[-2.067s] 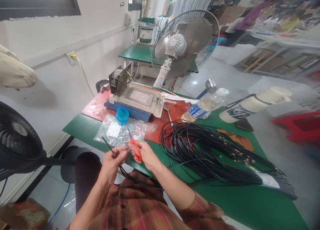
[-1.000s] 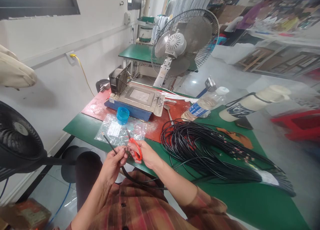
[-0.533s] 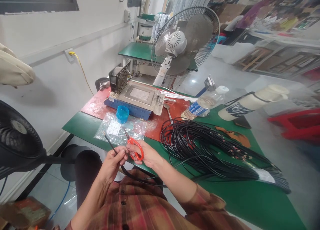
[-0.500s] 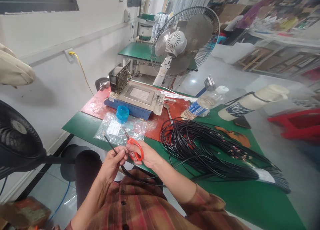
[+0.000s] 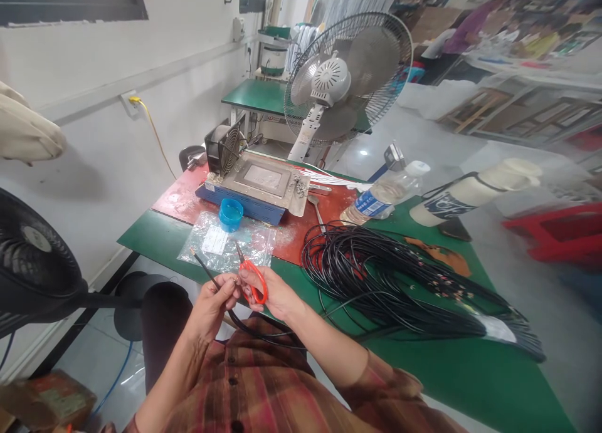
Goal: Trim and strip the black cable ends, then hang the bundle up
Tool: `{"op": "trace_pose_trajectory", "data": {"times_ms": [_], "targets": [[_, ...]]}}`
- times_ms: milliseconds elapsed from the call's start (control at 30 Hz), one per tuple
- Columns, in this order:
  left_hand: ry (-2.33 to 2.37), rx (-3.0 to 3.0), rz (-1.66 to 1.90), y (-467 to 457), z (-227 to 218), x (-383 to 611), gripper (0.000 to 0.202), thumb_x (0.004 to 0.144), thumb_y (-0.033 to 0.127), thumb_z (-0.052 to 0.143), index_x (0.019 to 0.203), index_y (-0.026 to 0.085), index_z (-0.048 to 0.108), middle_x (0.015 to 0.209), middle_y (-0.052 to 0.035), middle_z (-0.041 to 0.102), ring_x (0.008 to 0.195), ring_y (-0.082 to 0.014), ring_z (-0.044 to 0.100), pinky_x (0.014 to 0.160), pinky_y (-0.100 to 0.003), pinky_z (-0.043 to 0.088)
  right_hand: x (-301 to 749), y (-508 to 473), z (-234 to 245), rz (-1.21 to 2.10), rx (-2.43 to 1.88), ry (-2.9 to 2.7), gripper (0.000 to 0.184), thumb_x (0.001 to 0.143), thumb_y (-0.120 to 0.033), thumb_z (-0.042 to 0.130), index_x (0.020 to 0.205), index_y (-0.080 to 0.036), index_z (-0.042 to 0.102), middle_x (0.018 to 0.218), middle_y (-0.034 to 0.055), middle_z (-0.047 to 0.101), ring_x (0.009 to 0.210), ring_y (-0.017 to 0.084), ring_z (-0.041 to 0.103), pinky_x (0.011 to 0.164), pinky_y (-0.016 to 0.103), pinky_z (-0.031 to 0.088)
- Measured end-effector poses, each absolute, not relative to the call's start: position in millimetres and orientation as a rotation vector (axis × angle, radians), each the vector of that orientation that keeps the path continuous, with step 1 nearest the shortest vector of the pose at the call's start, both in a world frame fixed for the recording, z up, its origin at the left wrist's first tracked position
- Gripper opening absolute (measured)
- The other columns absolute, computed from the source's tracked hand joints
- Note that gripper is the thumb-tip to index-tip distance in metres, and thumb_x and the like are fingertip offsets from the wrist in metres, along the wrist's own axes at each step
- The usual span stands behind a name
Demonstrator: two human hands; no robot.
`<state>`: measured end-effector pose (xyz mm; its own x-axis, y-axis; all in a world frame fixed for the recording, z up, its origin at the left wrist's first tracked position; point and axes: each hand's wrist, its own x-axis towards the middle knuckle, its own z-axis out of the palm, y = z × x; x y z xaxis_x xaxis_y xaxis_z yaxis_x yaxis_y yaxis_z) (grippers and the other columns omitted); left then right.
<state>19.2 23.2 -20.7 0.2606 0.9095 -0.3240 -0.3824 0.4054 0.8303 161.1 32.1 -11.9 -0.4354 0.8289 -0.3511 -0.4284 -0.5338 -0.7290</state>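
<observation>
My left hand is closed round a black cable whose bare end points up and away to the left. The cable's other part runs down past my lap toward the right. Red-handled scissors are in my right hand, tips pointing away from me. My two hands meet at the fingertips; a tiny piece between them is too small to make out. A clear plastic bag with a white label lies just beyond my hands, and on it stands a blue round container.
A large bundle of black cables covers the right of the green table. Behind the bag sits a blue-sided heating plate with a small fan. A water bottle and white flask stand at the back right.
My right hand and the scissors have shifted very slightly, the handles a little to the left. The cable end has moved slightly left; both hands keep their hold.
</observation>
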Motion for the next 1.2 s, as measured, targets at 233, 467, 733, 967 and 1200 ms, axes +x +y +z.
{"op": "trace_pose_trajectory", "data": {"times_ms": [233,467,733,967,1200], "targets": [[0.908,0.722,0.968,22.3,-20.5,18.1,0.023,0.072,0.034,0.069,0.068,0.012,0.064,0.057,0.0003,0.053,0.045,-0.0035,0.032,0.047,-0.021,0.023,162.8,31.2,-12.4,2.055,-0.897,-0.717,0.042,0.063,-0.048,0.074,0.066,-0.013,0.052,0.05,-0.0058,0.045,0.036,0.003,0.035,0.029,0.014,0.023],[0.949,0.703,0.951,21.9,-23.6,18.7,0.023,0.07,0.034,0.071,0.074,0.012,0.065,0.057,0.0005,0.052,0.045,-0.0039,0.032,0.045,-0.021,0.022,159.0,30.0,-15.4,1.944,-0.967,-0.693,0.042,0.064,-0.049,0.072,0.065,-0.013,0.051,0.048,-0.0065,0.044,0.034,0.003,0.035,0.028,0.014,0.021],[0.96,0.703,0.962,21.2,-20.9,20.9,0.023,0.074,0.036,0.067,0.074,0.013,0.064,0.059,0.0016,0.05,0.046,-0.0035,0.031,0.045,-0.021,0.02,156.4,26.6,-13.8,1.775,-1.073,-0.796,0.042,0.061,-0.048,0.074,0.07,-0.015,0.05,0.047,-0.0078,0.043,0.035,0.003,0.037,0.031,0.015,0.023],[0.956,0.703,0.968,21.5,-22.5,20.9,0.021,0.076,0.034,0.065,0.074,0.013,0.063,0.06,0.0017,0.05,0.046,-0.003,0.03,0.045,-0.021,0.018,155.5,26.3,-13.3,1.755,-1.121,-0.801,0.04,0.064,-0.048,0.071,0.066,-0.015,0.049,0.049,-0.0068,0.044,0.035,0.003,0.037,0.03,0.015,0.023],[0.906,0.66,0.982,21.2,-26.1,19.7,0.022,0.076,0.034,0.065,0.073,0.012,0.061,0.058,0.0023,0.048,0.045,-0.0032,0.029,0.045,-0.022,0.016,155.2,27.4,-14.0,1.743,-1.132,-0.793,0.039,0.065,-0.048,0.07,0.068,-0.014,0.052,0.05,-0.0064,0.044,0.036,0.003,0.037,0.03,0.015,0.023]]}}
